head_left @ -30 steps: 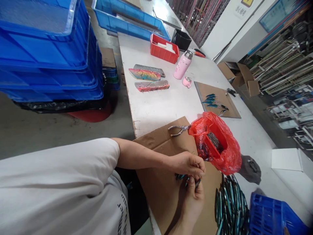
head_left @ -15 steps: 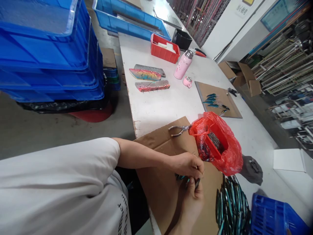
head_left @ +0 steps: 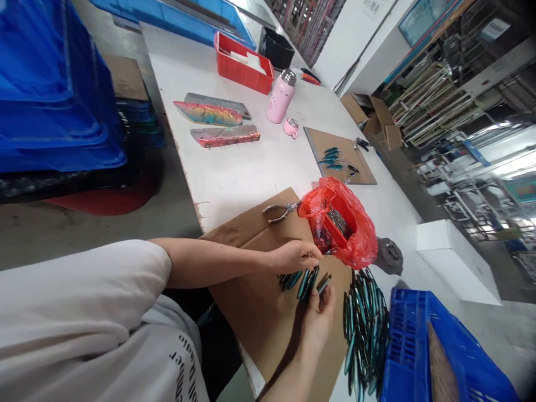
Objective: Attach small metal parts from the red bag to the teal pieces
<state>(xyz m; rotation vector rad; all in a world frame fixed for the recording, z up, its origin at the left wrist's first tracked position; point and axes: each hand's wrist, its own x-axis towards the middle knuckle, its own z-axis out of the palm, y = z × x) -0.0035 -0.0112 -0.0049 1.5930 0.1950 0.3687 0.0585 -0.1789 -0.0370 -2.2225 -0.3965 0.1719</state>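
I've got at least 1 teal lure [head_left: 324, 284] pinched in the right hand [head_left: 319, 317], over the cardboard [head_left: 268, 321]; a weak pinch could drop it among the loose lures [head_left: 307, 283]. Left hand [head_left: 295, 257] curls, can't tell what's between its fingers; brushing the red bag [head_left: 363, 234] could snag.

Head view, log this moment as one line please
left hand: near teal pieces | right hand: holding slim teal piece | pliers: on cardboard | red bag: open

"What do we hold?"
"A slim dark piece [head_left: 324, 283], in our right hand [head_left: 319, 315]; our left hand [head_left: 295, 257] curls nearby."
"Around our hands?"
"Red bag [head_left: 363, 243] at one o'clock, pliers [head_left: 288, 208] at eleven, teal-black pile [head_left: 364, 335] at four."
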